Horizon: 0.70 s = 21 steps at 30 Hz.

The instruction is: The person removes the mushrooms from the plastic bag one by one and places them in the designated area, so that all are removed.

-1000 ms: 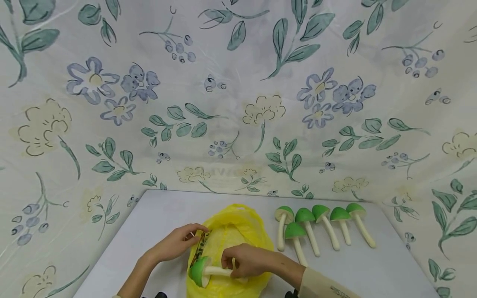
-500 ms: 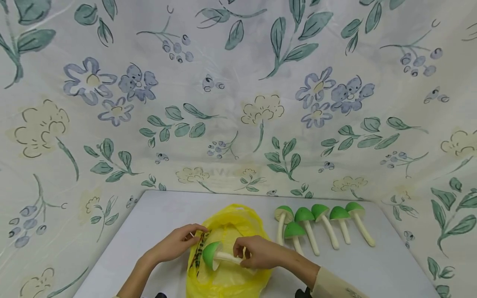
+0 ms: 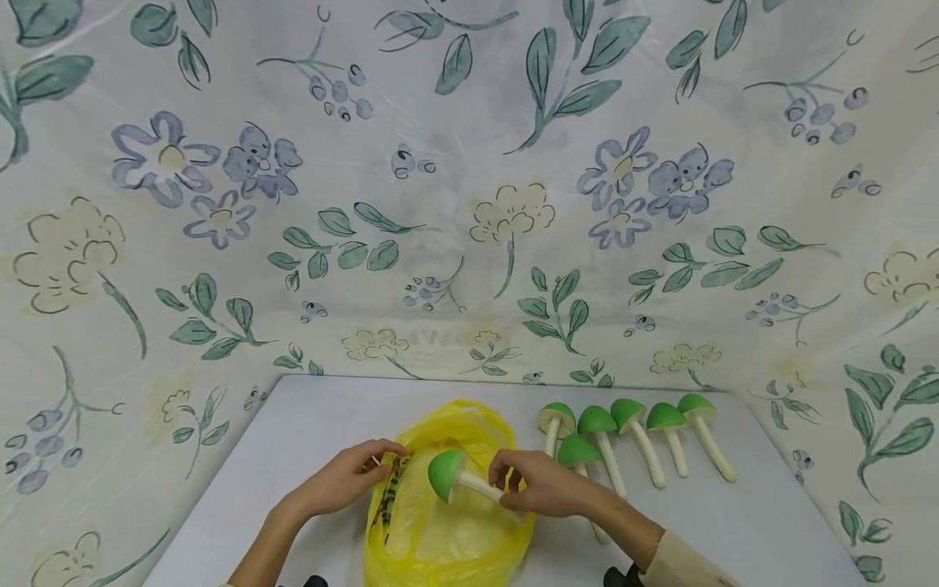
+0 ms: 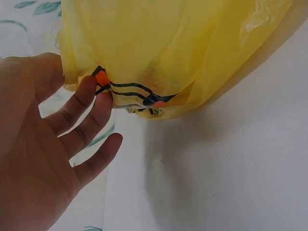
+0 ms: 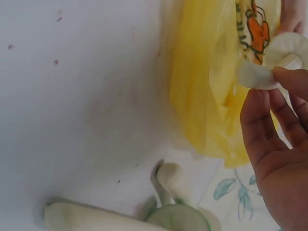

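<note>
A yellow plastic bag (image 3: pixel 447 534) with dark and orange print lies on the table, its mouth open. At its left rim my left hand (image 3: pixel 347 481) pinches the plastic; in the left wrist view the fingertips (image 4: pixel 89 86) press on the print and the thumb tip is hidden behind the bag. My right hand (image 3: pixel 543 483) pinches the stem of a toy mushroom (image 3: pixel 447 475) with a green cap, held tilted above the bag's opening with the cap to the left. In the right wrist view the stem end (image 5: pixel 255 77) sticks out past my fingers.
Several more green-capped mushrooms (image 3: pixel 634 424) lie grouped at the table's right side, one (image 3: pixel 577 450) partly behind my right forearm. The white table (image 3: pixel 323 408) meets a floral curtain (image 3: pixel 440 269) at the back and sides.
My right hand has moved up and to the right, carrying the mushroom from low in the bag to over its mouth. The left hand stays at the rim.
</note>
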Available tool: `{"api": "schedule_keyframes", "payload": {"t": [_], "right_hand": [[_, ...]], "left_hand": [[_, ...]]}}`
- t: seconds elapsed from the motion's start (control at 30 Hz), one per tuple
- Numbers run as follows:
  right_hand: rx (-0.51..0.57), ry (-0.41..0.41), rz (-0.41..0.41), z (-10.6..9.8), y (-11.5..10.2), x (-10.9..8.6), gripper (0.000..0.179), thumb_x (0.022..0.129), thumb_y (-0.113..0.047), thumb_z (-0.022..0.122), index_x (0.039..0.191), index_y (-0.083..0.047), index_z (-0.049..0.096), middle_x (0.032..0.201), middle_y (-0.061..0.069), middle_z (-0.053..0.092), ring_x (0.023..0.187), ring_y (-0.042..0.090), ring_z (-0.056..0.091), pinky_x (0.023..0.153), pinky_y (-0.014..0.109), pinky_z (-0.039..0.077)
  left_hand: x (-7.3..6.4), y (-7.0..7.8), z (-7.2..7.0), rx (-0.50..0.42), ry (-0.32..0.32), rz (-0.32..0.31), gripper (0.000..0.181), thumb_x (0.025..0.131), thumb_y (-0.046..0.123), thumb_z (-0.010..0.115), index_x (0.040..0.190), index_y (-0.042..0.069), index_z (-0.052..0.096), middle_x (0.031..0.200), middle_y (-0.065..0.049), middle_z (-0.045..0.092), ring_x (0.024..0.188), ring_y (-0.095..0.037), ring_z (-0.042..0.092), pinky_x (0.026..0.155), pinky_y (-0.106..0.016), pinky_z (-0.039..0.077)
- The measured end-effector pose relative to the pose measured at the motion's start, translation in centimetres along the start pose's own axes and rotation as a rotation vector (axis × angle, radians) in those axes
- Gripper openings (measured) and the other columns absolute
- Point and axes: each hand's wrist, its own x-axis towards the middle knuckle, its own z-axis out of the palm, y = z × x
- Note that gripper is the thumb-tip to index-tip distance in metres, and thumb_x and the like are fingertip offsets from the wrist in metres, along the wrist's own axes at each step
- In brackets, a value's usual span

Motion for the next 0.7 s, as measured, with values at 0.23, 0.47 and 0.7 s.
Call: {"api": "schedule_keyframes", "payload": {"t": [0.23,0.47,0.7], "right_hand": [[0.045,0.031,0.031,-0.7,0.9,-1.3,0.021,0.09,-0.009,0.072,0.105,-0.019,0.061,0.097,-0.007,0.06,0.085,0.008,0.06,0.076,0.025,0.054],[0.111,0.051,0.074,-1.7,1.8,-3.5,0.019,0.091,-0.008,0.07,0.105,-0.015,0.059,0.097,0.0,0.06,0.084,0.015,0.061,0.067,0.027,0.054],[0.142,0.101,0.118,-2.7,3.0,-6.1,0.019,0.091,-0.011,0.071,0.105,-0.013,0.059,0.1,0.003,0.061,0.085,0.018,0.062,0.061,0.031,0.056]], "left_hand": [[-0.1,0.0,0.1,-0.004,0.001,-0.004,0.03,0.105,0.019,0.054,0.134,0.015,0.061,0.135,-0.008,0.061,0.096,-0.017,0.06,0.08,-0.028,0.051],[-0.1,-0.1,0.1,-0.007,-0.005,-0.007,0.03,0.105,0.017,0.053,0.134,0.014,0.061,0.134,-0.009,0.061,0.096,-0.018,0.059,0.078,-0.029,0.051],[-0.2,0.1,0.0,-0.001,0.002,-0.002,0.031,0.105,0.014,0.053,0.134,0.013,0.061,0.134,-0.009,0.061,0.096,-0.016,0.06,0.08,-0.029,0.052]]}}
